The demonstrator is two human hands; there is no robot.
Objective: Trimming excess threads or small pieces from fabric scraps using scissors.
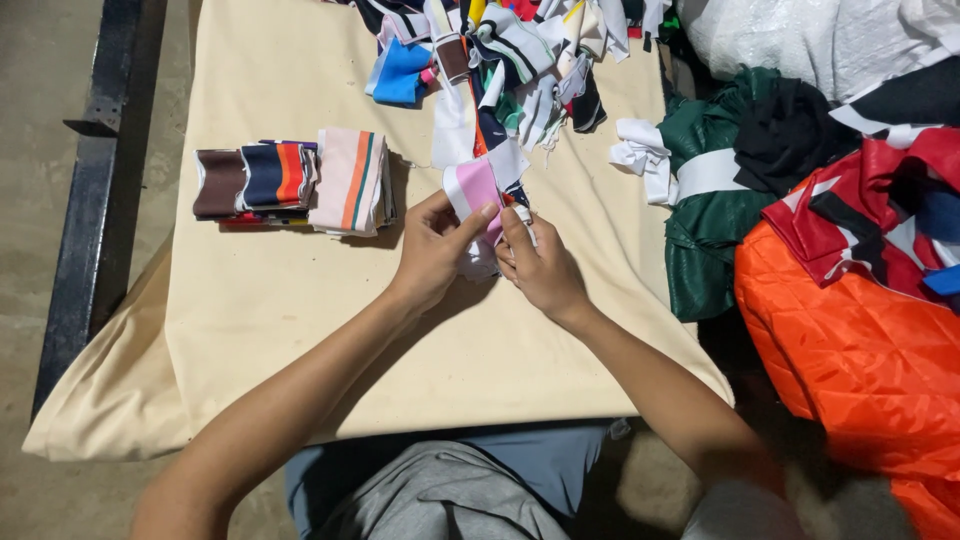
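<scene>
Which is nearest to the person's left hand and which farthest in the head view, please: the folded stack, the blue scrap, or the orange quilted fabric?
From the left hand:
1. Folded stack, just to its left on the table.
2. Blue scrap, up at the table's far end.
3. Orange quilted fabric, far right, off the table.

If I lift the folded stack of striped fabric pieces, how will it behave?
The folded stack probably feels light and soft. It may sag and slide apart, since its loose layers already sit unevenly. It seems unlikely to roll, lying flat on the cream cloth.
</scene>
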